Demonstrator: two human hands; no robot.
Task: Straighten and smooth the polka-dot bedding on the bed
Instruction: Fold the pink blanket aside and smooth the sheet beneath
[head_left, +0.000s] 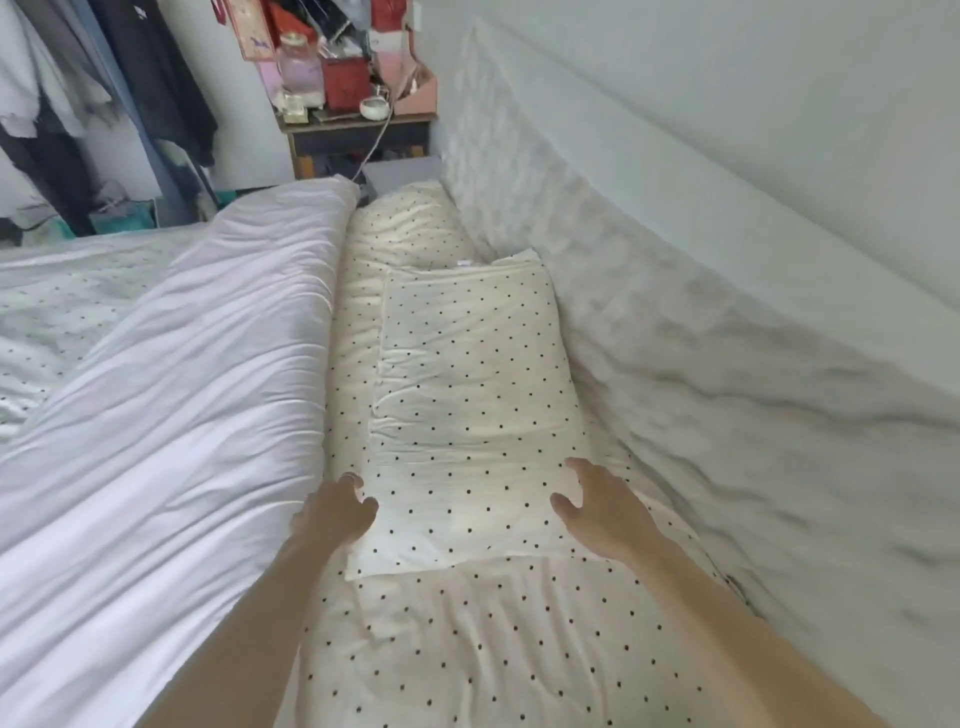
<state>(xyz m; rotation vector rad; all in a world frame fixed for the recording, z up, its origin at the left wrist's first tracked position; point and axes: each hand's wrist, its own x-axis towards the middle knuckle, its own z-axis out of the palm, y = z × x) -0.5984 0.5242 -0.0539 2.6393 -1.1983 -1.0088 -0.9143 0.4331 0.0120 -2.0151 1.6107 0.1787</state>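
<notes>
A cream polka-dot pillow (467, 395) lies lengthwise along the bed beside the headboard, on top of more polka-dot bedding (467, 649). A second polka-dot pillow (410, 228) lies beyond it at the far end. My left hand (335, 512) is at the near left corner of the pillow, fingers curled around its edge, a ring on one finger. My right hand (602, 506) hovers at the near right corner with fingers spread, touching or just above the fabric. A folded-back white duvet (171, 389) runs along the left of the pillows.
A marbled white padded headboard (701, 338) lines the right side below a pale wall. A cluttered nightstand (358, 130) with jars and boxes stands at the far end. Clothes (78, 104) hang at the far left. Polka-dot sheet (52, 306) shows at the left.
</notes>
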